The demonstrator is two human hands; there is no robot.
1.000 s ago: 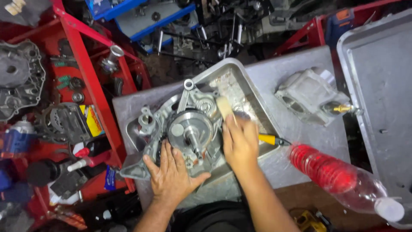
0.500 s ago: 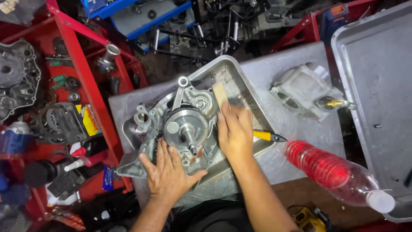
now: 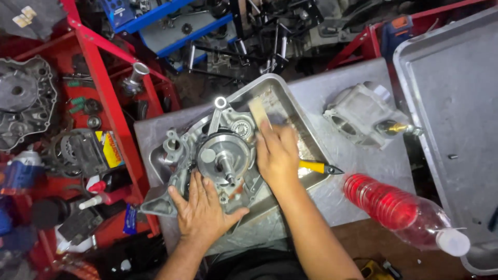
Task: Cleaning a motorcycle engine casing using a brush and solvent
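A grey engine crankcase (image 3: pixel 218 155) with a round central hub and shaft lies in a metal tray (image 3: pixel 290 103) on a small grey table. My left hand (image 3: pixel 205 212) rests flat on the crankcase's near edge, fingers spread. My right hand (image 3: pixel 277 155) is closed on a paintbrush (image 3: pixel 258 113), whose pale bristles point away from me over the right side of the crankcase. A yellow-handled tool (image 3: pixel 316 167) lies on the tray rim just right of my right hand.
A grey engine cylinder (image 3: pixel 363 116) with a brass fitting sits on the table to the right. A plastic bottle of red liquid (image 3: pixel 399 207) lies at the table's near right corner. A large metal tray (image 3: pixel 456 103) stands at right. Red shelving (image 3: pixel 109 103) with engine parts stands at left.
My right hand with the brush has shifted slightly left and nearer over the crankcase. My left hand stays pressed on the near edge.
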